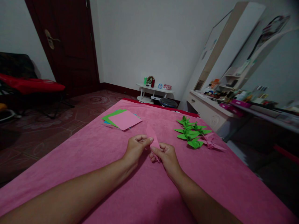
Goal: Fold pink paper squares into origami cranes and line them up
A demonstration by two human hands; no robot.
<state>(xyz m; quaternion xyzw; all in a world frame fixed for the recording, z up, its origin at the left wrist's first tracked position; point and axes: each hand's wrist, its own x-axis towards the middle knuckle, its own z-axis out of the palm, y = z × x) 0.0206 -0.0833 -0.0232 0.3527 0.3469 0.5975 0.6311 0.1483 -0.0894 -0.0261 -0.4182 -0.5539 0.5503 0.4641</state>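
A narrow folded pink paper point(153, 137) is held between my two hands, above the pink cloth. My left hand point(137, 146) pinches its left edge with thumb and fingers. Lower on the same paper, my right hand point(165, 153) grips it, the thumb on top and the fingers curled beneath. Several green folded paper figures point(188, 133) sit to the right, with a pink folded paper figure point(211, 141) beside them. To the left lies a fanned stack of square paper sheets point(125, 119), pink on top, with green and blue edges showing below.
The pink cloth point(100, 174) covers the surface under my hands. Beyond its far edge stands a small white table point(155, 88) with small items. A cluttered dresser point(210, 105) is at the right; a chair with red fabric point(30, 85) and a dark door point(63, 43) are at the left.
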